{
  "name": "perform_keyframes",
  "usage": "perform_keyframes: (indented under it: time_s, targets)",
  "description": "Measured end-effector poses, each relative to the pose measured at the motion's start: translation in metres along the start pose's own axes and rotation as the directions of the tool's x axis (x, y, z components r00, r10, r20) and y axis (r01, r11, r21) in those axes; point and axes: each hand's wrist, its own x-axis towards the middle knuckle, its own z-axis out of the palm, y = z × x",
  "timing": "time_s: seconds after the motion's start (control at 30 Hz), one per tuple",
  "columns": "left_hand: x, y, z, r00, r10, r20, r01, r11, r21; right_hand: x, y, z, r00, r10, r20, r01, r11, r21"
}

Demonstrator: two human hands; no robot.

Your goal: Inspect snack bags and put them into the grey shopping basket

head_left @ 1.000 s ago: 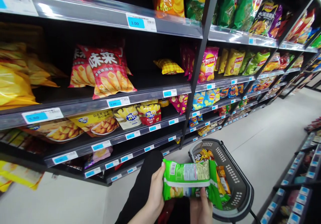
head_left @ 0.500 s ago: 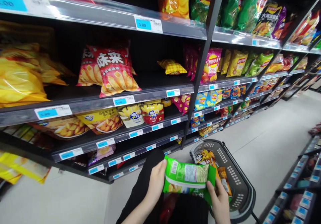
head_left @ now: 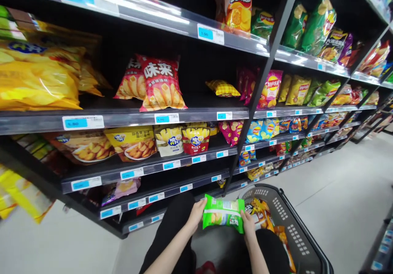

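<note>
the fingers [head_left: 201, 205] of the left hand [head_left: 196, 214] curl over the left edge of a green snack bag [head_left: 223, 216], pinching it, while the right hand [head_left: 248, 225] grips the bag's right edge with its fingers wrapped behind and the thumb on the front. the bag is held flat between both hands, low in front of the body, just left of a dark shopping basket [head_left: 294, 233] on the floor [head_left: 337, 192]. the basket holds an orange and yellow snack pack [head_left: 260, 212], near the right hand. black trousers [head_left: 175, 225] show under the forearms. ahead stand black shelves [head_left: 196, 112] with blue price tags [head_left: 162, 118]; on them a red bag with printed rolls [head_left: 161, 83] leans upright, yellow bags [head_left: 37, 77] lie to the left, and a small red cup-shaped pack [head_left: 195, 139] sits one shelf lower.
</note>
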Motion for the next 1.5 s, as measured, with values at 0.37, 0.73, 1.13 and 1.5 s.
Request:
perform_keyframes:
  time_s: [0.37, 0.73, 1.13, 1.5]
  targets:
    - [-0.008, -0.032, -0.029, 0.650, -0.426, 0.630, 0.483, 0.871, 0.091, -0.012, 0.035, -0.051, 0.977, 0.192, 0.091, -0.196, 0.980, 0.032]
    - [0.005, -0.047, -0.034, 0.492, -0.514, 0.703, 0.627, 0.769, 0.124, -0.019, 0.007, -0.048, 0.973, 0.076, 0.219, -0.107, 0.985, 0.132]
    - [-0.012, -0.035, -0.036, 0.493, -0.541, 0.681, 0.315, 0.841, 0.440, -0.022, 0.007, -0.053, 0.941, 0.035, 0.337, -0.077, 0.991, 0.111]
    - [-0.006, -0.056, -0.032, 0.645, -0.431, 0.631, -0.029, 0.811, 0.584, -0.024, 0.001, -0.048, 0.966, 0.101, 0.239, -0.128, 0.987, 0.101]
